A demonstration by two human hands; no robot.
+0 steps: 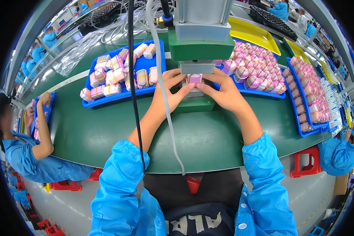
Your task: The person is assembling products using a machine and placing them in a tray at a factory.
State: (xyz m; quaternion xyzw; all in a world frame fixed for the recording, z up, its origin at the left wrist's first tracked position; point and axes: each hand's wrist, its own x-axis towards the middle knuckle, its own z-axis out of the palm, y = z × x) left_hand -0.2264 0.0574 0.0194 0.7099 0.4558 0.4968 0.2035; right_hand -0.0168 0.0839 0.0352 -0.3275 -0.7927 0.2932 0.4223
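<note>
A small pink-and-white block (195, 78) sits on the base of a green press machine (201, 49), right under its grey metal head. My left hand (171, 87) pinches the block's left side with thumb and fingers. My right hand (221, 89) holds its right side the same way. Both forearms reach in from below in blue sleeves. A blue tray (91, 101) with several similar pink blocks lies just left of my left hand. Another blue tray (246, 90), packed with pink blocks, lies right of my right hand.
The work surface is a green belt (208, 137). A black cable (134, 98) and a clear hose (167, 106) hang down over my left arm. A further blue tray (299, 126) stands far right, yellow trays (253, 33) behind. Other people in blue sit at the left (31, 153) and right (338, 153).
</note>
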